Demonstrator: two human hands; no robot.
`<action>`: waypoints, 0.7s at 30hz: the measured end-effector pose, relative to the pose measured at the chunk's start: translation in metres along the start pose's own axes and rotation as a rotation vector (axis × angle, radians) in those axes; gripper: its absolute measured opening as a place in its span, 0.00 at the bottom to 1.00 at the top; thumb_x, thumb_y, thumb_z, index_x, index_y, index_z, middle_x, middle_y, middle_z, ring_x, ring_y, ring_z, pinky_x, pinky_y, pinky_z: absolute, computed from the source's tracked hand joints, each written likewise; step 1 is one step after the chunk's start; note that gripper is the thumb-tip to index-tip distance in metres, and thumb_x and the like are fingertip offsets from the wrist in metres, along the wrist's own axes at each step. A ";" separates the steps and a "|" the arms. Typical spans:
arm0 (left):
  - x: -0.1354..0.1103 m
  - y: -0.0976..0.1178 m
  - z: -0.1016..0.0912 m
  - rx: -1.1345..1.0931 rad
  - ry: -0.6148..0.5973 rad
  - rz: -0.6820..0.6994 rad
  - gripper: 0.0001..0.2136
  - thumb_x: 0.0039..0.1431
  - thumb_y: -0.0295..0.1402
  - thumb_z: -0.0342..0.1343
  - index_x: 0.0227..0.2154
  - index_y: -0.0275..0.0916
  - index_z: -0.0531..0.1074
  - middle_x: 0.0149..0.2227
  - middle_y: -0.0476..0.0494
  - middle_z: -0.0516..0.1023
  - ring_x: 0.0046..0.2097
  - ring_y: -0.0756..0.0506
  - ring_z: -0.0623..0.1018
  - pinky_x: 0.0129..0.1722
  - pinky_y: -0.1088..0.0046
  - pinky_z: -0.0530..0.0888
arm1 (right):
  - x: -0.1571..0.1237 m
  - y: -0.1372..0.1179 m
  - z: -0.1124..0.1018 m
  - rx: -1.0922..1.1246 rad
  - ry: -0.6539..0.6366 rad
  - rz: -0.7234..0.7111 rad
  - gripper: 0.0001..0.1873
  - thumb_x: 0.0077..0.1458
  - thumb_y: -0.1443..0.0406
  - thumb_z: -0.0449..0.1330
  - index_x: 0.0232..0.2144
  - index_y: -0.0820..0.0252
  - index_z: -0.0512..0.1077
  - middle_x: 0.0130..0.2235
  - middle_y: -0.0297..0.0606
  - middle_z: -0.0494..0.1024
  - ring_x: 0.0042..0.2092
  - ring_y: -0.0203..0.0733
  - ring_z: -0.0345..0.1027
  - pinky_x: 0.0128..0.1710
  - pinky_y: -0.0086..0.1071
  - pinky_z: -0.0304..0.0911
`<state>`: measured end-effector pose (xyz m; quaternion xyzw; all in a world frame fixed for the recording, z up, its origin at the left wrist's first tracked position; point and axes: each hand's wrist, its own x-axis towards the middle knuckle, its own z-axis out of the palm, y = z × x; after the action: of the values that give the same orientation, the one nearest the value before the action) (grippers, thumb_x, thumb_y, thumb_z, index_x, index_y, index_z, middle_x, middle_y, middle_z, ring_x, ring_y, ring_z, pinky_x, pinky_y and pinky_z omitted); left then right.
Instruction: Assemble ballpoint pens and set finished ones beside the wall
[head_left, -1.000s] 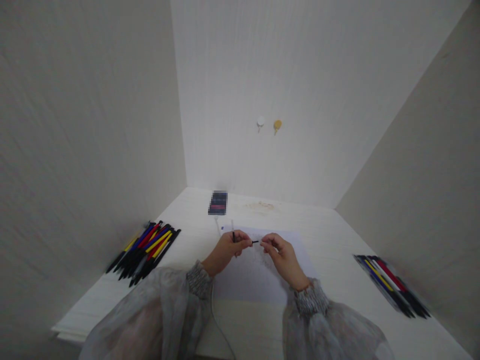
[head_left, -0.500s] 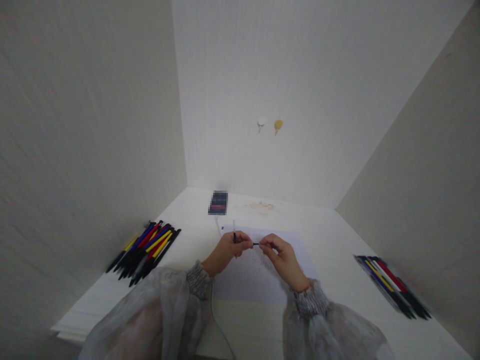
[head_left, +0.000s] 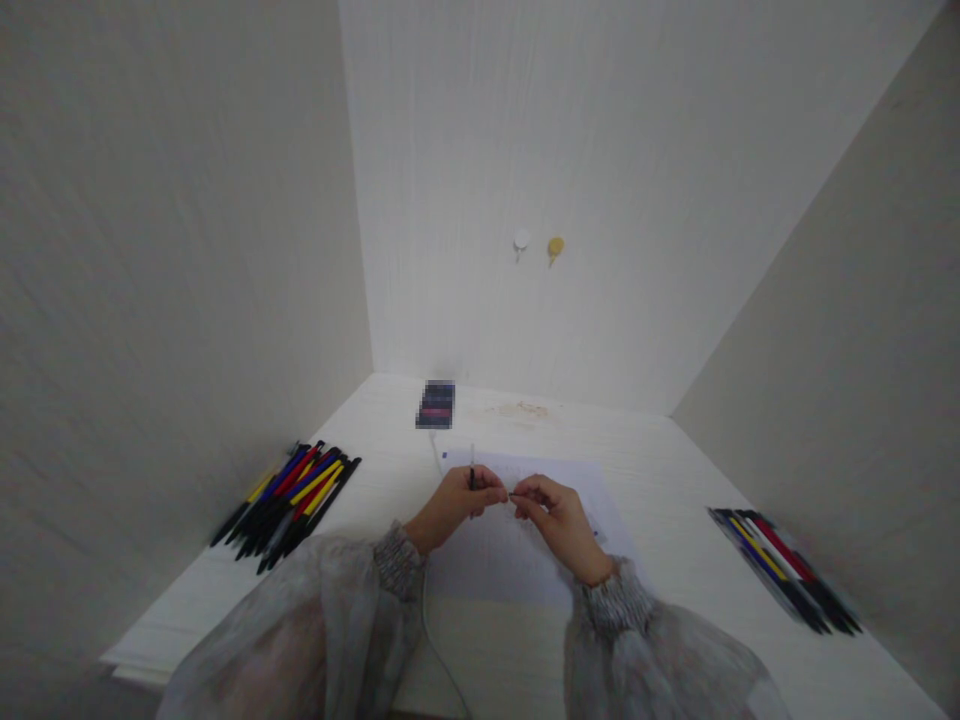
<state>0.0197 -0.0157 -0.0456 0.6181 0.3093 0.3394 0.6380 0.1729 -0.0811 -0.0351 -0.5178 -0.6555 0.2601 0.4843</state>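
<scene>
My left hand (head_left: 459, 502) is closed over the white paper, with a thin clear-and-black stick (head_left: 472, 455), which looks like a pen refill, standing upright through its fingers. Facing it, my right hand (head_left: 553, 515) pinches a small dark piece (head_left: 511, 495) between thumb and forefinger. That piece spans the narrow gap to my left fingertips; most of it is hidden, so its kind cannot be made out. Beneath both hands lies the paper sheet (head_left: 495, 570), which carries faint marks.
Many-coloured pens (head_left: 300, 500) lie piled at the left, and a smaller group of pens (head_left: 784, 570) lies at the right. A pixelated dark phone-like object (head_left: 436, 405) with a pale cable (head_left: 433, 635) sits at the back. Two hooks, white (head_left: 521, 240) and yellow (head_left: 555, 247), are on the wall.
My fingertips have come closer together, and less of the dark piece shows between them. The right hand has shifted slightly left and down. The pens have stayed put.
</scene>
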 end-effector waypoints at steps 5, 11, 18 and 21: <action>-0.003 0.004 0.000 -0.005 -0.051 -0.014 0.14 0.40 0.39 0.58 0.28 0.34 0.71 0.17 0.54 0.65 0.18 0.57 0.58 0.18 0.79 0.54 | -0.001 0.000 0.001 0.038 -0.020 0.015 0.05 0.47 0.63 0.55 0.27 0.59 0.68 0.22 0.32 0.72 0.25 0.34 0.67 0.27 0.28 0.63; -0.002 0.003 -0.001 -0.039 -0.022 0.012 0.12 0.40 0.38 0.58 0.26 0.34 0.72 0.17 0.53 0.65 0.18 0.57 0.58 0.18 0.79 0.54 | 0.005 -0.002 -0.016 -0.010 0.054 0.025 0.17 0.46 0.59 0.56 0.40 0.59 0.65 0.32 0.37 0.74 0.30 0.36 0.69 0.32 0.32 0.64; 0.001 0.001 -0.004 -0.078 0.047 0.002 0.14 0.39 0.39 0.59 0.27 0.34 0.71 0.19 0.53 0.66 0.18 0.57 0.58 0.18 0.79 0.54 | 0.009 0.021 -0.067 -1.028 0.016 0.385 0.17 0.49 0.55 0.51 0.28 0.63 0.70 0.30 0.47 0.74 0.34 0.47 0.68 0.30 0.35 0.59; 0.000 0.003 -0.005 -0.069 0.043 0.006 0.14 0.39 0.39 0.59 0.27 0.34 0.71 0.19 0.53 0.66 0.18 0.58 0.57 0.18 0.79 0.53 | 0.002 0.030 -0.073 -1.162 -0.152 0.504 0.16 0.47 0.57 0.54 0.29 0.65 0.71 0.33 0.49 0.74 0.36 0.48 0.68 0.31 0.33 0.58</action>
<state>0.0158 -0.0130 -0.0432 0.5891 0.3092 0.3649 0.6513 0.2518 -0.0805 -0.0310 -0.8145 -0.5802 0.0042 0.0004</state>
